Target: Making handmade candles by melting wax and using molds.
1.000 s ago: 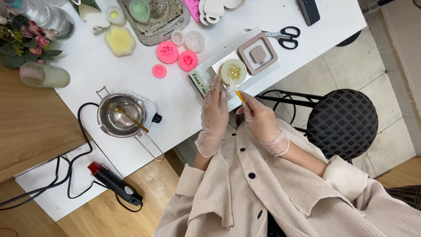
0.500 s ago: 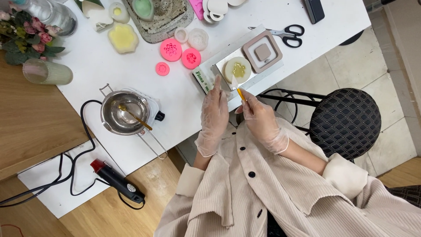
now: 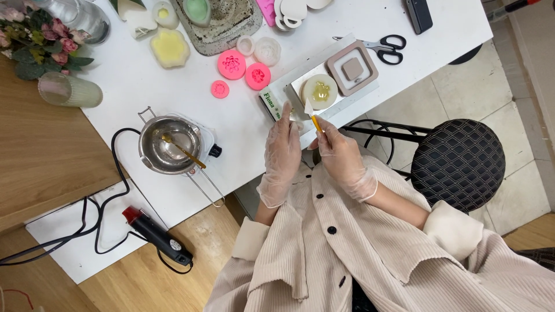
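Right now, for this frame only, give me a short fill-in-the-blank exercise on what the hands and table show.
1. The right hand holds a thin tool with a ____ handle over the round pale mould.
2. The left hand rests its fingertips on the edge of the ____ tray.
3. The gold spoon lies in the ____ pot.
4. The black scissors lie on the ____ table.

Missing words: yellow; white; steel; white
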